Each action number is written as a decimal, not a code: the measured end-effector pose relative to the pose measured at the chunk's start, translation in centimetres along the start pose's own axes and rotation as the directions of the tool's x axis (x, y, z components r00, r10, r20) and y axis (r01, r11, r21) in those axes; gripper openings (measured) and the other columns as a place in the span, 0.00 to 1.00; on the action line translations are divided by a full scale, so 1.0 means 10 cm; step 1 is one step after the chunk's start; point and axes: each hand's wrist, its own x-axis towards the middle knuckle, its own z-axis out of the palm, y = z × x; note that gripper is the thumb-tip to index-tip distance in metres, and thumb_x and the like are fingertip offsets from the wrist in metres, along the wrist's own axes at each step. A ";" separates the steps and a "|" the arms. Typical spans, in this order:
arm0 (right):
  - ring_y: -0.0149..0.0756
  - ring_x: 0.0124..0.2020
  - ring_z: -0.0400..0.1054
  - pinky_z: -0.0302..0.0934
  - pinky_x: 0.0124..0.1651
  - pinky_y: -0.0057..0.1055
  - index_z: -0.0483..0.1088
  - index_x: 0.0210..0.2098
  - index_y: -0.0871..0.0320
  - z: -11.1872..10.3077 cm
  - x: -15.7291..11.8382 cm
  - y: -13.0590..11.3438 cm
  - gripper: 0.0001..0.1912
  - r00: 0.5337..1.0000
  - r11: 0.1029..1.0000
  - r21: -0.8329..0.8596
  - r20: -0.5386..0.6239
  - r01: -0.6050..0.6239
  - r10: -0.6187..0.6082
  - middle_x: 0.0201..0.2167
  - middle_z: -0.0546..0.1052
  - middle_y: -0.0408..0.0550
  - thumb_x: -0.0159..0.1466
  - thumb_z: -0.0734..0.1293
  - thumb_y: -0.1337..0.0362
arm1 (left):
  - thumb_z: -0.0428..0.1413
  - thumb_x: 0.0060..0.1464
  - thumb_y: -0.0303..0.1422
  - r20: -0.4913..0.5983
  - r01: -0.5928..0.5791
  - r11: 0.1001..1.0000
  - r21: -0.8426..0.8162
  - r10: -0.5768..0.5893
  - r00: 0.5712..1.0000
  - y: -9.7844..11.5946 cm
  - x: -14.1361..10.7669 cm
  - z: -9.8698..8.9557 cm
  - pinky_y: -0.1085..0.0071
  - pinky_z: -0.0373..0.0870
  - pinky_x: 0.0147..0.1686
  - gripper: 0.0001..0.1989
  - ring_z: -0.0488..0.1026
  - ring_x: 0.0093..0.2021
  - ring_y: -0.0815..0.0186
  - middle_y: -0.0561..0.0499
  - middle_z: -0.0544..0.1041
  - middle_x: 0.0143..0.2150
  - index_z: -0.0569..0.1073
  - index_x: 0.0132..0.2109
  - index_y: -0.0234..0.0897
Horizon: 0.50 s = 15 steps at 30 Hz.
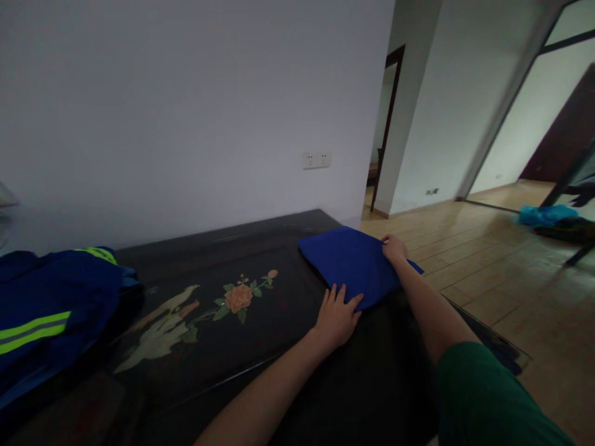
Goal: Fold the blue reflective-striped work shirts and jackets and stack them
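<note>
Cloth point(351, 263) lies on the table point(274, 396), right of the flower point(238, 298); we judge it mostly flattened. Our left hand point(338, 317) rests on its near edge, fingers spread. Our right hand point(395, 249) curls at the edge farther from the flower; whether it pinches, we cannot tell. One strip point(415, 267) sticks out, so some tidying seems left. Left of the flower, the jacket point(56, 297) lies bunched.
</note>
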 end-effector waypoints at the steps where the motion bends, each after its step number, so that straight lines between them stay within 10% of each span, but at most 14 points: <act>1: 0.47 0.47 0.71 0.64 0.44 0.37 0.73 0.46 0.58 0.00 0.03 0.05 0.14 1.000 1.000 -0.012 -0.004 -0.013 0.013 0.43 0.77 0.58 0.62 0.61 0.70 | 0.46 0.64 0.42 0.001 -0.005 1.000 -0.010 0.005 1.000 0.02 0.05 0.01 0.49 0.51 0.64 0.24 0.50 0.68 0.47 0.44 0.56 0.69 0.58 0.66 0.50; 10: 0.49 0.52 0.67 0.62 0.50 0.43 0.67 0.55 0.59 -0.02 0.00 0.15 0.21 0.999 0.991 -0.124 -0.009 0.050 -0.052 0.51 0.72 0.61 0.64 0.55 0.73 | 0.45 0.64 0.46 0.006 -0.037 0.993 -0.110 0.038 0.999 0.00 0.26 0.06 0.49 0.48 0.65 0.26 0.44 0.70 0.47 0.43 0.52 0.70 0.58 0.66 0.48; 15: 0.59 0.64 0.50 0.51 0.57 0.62 0.57 0.63 0.56 0.00 -0.43 -0.18 0.25 0.953 0.925 -0.242 -0.007 0.292 -0.303 0.63 0.59 0.63 0.69 0.55 0.60 | 0.43 0.64 0.46 0.034 -0.083 0.971 -0.224 0.093 0.995 0.01 0.06 -0.01 0.49 0.48 0.65 0.27 0.44 0.70 0.49 0.41 0.50 0.70 0.55 0.67 0.46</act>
